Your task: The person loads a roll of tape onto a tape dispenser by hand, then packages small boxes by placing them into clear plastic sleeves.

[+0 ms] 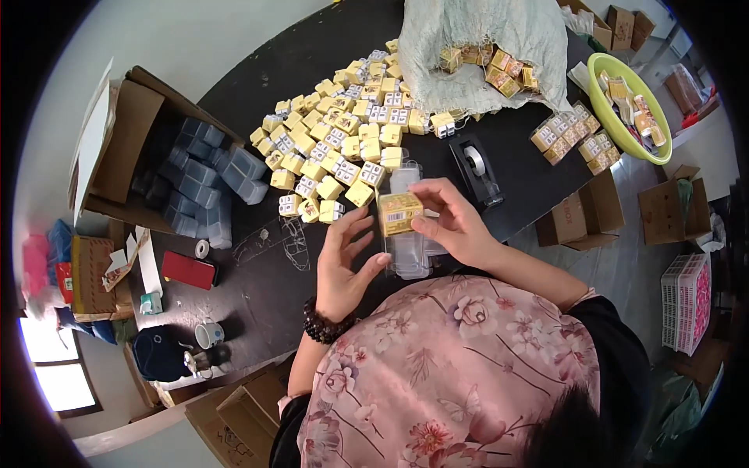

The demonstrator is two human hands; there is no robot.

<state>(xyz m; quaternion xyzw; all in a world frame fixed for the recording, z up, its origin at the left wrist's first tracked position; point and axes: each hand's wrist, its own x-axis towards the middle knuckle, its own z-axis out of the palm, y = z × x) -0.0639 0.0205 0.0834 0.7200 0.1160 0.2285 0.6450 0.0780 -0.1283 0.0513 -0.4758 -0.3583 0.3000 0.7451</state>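
Observation:
My right hand grips a small yellow box with a barcode label, thumb and fingers on its right side. Beneath the box lies a clear plastic container, close in front of my body. To the left of the box, my left hand is open, its fingers and thumb apart and nothing between them. A dark beaded bracelet circles the left wrist. Beyond both hands spreads a large pile of small yellow and white boxes on the black table.
A carton of clear containers stands at the left. A black tape dispenser sits right of the pile. Farther back are a woven sack of boxes and a green basin. A red phone and a cup lie left.

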